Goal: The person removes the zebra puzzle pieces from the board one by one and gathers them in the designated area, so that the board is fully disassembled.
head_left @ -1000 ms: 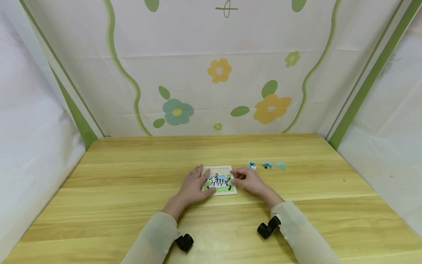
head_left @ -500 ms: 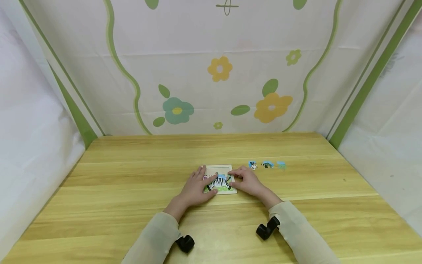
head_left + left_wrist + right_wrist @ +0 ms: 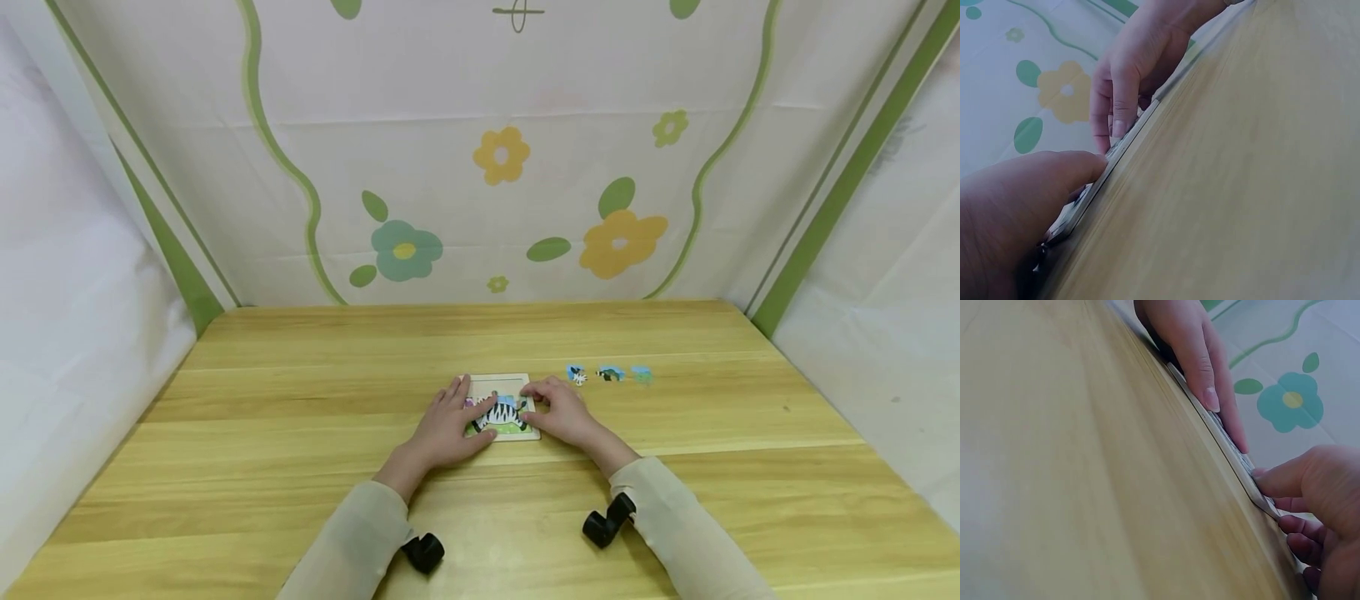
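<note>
A small wooden puzzle board (image 3: pixel 495 378) lies flat on the table, its lower part filled with a zebra picture (image 3: pixel 501 414) and the strip along its top bare. My left hand (image 3: pixel 444 429) rests over the board's left side, index finger and thumb stretched across the picture; it hides the zebra's head end. From the right, my right hand (image 3: pixel 567 414) has its thumb and index finger on a green-and-blue puzzle piece (image 3: pixel 521 405) at the board's right side, the other fingers curled. In the right wrist view the right thumb (image 3: pixel 1272 480) lies on top of the board.
Several inches right of the board lie three loose pieces in a row: a zebra-striped piece (image 3: pixel 576 375), a dark-and-blue piece (image 3: pixel 611 373) and a blue-green piece (image 3: pixel 642 374). A flowered cloth (image 3: pixel 480 100) hangs behind the wooden table (image 3: pixel 300 375).
My left index finger and thumb have shifted right over the zebra picture, covering its head. My right thumb and index finger have moved slightly left on the board. The loose pieces stay put.
</note>
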`<state>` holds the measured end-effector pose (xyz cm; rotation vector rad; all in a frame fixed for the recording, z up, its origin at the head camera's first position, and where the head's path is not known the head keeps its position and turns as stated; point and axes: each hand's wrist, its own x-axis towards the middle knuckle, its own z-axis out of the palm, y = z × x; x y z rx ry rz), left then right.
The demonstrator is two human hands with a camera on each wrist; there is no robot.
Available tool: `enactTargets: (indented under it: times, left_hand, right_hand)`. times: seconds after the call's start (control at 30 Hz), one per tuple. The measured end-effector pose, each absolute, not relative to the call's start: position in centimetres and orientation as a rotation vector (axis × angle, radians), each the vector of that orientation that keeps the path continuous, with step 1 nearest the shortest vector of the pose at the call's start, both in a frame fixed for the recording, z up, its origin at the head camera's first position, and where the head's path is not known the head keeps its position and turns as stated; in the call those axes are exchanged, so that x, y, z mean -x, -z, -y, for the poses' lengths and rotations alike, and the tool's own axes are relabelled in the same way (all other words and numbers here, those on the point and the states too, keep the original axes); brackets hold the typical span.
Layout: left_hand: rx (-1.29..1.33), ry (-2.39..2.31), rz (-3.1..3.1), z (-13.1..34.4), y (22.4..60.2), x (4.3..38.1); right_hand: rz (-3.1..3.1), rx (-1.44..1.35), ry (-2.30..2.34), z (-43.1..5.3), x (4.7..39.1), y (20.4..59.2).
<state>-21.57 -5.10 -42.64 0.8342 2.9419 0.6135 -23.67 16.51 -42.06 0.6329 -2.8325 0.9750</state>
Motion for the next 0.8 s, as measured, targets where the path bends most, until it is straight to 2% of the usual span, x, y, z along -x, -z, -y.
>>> enactTargets:
  times: [0.23, 0.47, 0.8]
  left_hand:
    - [-0.838, -0.61, -2.94, 5.03, 42.57, 21.58]
    - [-0.826, -0.613, -2.939, 5.08, 42.6, 21.56]
    - [-0.81, -0.617, -2.938, 5.03, 42.71, 21.58]
  right_hand:
    - [2.849, -0.602, -1.003, -16.46, 23.76, 42.34]
    - [2.753, -0.696, -1.078, -16.67, 23.9, 42.91]
    - [2.792, -0.608, -1.199, -16.18, 23.5, 42.27]
